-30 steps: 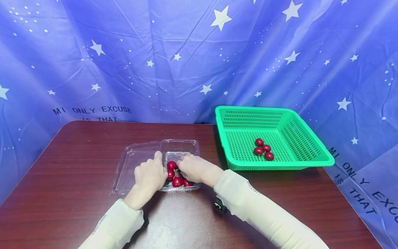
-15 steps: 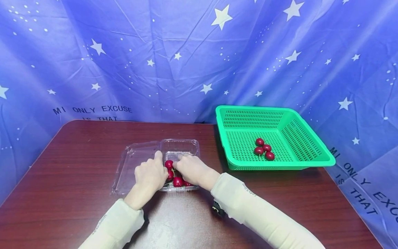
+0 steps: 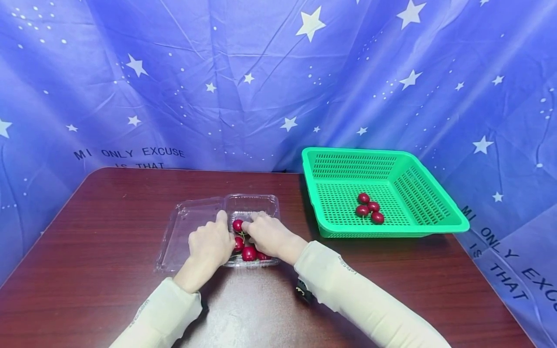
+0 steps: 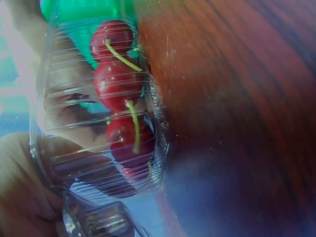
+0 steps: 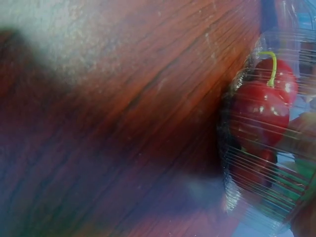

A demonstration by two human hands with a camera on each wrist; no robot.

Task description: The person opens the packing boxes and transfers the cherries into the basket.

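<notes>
A clear plastic clamshell box [image 3: 252, 198] lies unfolded on the table, its lid [image 3: 183, 237] flat on the left. My left hand [image 3: 211, 244] grips the box along the hinge side, thumb pointing up and away. Inside the box, my right hand [image 3: 270, 237] has its curled fingertips at a red cherry [image 3: 237, 225] with a green stem; the fingers' undersides are hidden. Several more cherries [image 3: 249, 253] sit along the near side. Through the ribbed wall, the left wrist view shows stemmed cherries [image 4: 118, 84] in a row; the right wrist view shows cherries [image 5: 259, 113] bunched together.
A green slotted basket [image 3: 387, 228] stands at the back right with several cherries [image 3: 377, 218] on its floor. The brown wooden table [image 3: 243, 309] reaches back to a blue star-printed cloth [image 3: 243, 111].
My right hand has shifted a little left inside the box. The cherry at its fingertips has moved slightly left, then away from me. The left hand keeps its place.
</notes>
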